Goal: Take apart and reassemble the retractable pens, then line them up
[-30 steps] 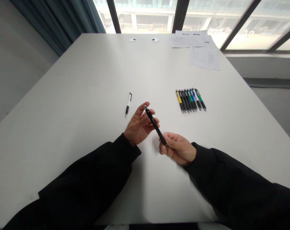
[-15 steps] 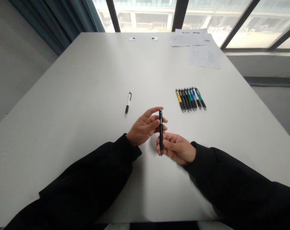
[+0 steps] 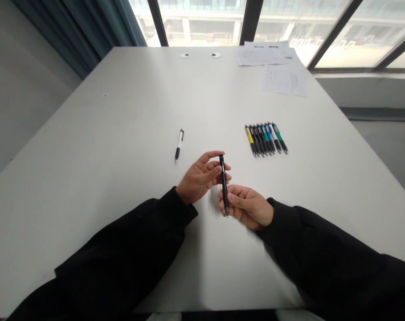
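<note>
Both hands hold one black pen (image 3: 224, 180), its tip pointing down toward me. My left hand (image 3: 202, 175) grips the upper half between thumb and fingers, with the index finger on the top end. Lower down, my right hand (image 3: 247, 205) pinches the dark grip between thumb and fingers. A white pen with a black grip (image 3: 179, 146) lies by itself on the table, beyond my left hand. To the right, a row of several pens (image 3: 266, 139) in yellow, black, green, blue and white lies side by side.
The white table (image 3: 122, 133) reaches back to the windows. Sheets of paper (image 3: 284, 79) lie at its far right corner. Two small oval white pieces (image 3: 216, 55) sit near the far edge. A dark blue curtain (image 3: 88, 31) hangs at the back left.
The black pen has tilted slightly, its top end moving left and its tip a little right. A small point now shows at the tip. My left hand has shifted slightly left with it.
</note>
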`<state>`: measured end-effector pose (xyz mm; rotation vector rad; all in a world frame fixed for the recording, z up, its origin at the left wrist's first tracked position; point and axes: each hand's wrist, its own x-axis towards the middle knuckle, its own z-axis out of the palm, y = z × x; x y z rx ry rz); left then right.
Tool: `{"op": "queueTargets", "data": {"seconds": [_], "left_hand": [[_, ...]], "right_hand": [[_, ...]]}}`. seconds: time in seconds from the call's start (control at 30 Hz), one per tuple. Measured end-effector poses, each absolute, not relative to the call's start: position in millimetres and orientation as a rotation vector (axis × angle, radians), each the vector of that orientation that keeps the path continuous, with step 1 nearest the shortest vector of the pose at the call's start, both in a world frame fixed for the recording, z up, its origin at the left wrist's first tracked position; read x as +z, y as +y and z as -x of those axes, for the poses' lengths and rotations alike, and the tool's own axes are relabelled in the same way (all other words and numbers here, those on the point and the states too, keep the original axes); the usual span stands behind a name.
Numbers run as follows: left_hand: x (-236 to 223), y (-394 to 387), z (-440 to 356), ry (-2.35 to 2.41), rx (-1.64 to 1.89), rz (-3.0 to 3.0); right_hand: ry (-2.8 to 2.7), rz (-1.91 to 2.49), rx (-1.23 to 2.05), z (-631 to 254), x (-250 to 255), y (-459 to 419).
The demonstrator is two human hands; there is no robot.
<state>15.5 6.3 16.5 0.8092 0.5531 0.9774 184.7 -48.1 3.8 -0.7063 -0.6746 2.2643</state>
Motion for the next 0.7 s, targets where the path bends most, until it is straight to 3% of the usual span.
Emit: {"op": "queueTargets", "data": {"seconds": [0.2, 0.4, 0.5, 0.7], "left_hand": [[11, 12, -14, 0.734, 1.082, -0.823], [1, 17, -15, 0.971, 1.152, -0.917], [-2, 20, -7, 1.118, 1.188, -1.17], [2, 35, 40, 1.757, 1.342, -1.995]], "right_hand": [[-1.274, 1.051, 1.922, -184, 9, -56], [-2.257, 1.328, 0.723, -192, 14, -58], [-2.395, 1.482, 0.374, -200, 8, -45], [-2.318, 1.964, 0.007, -231, -2, 0]]}}
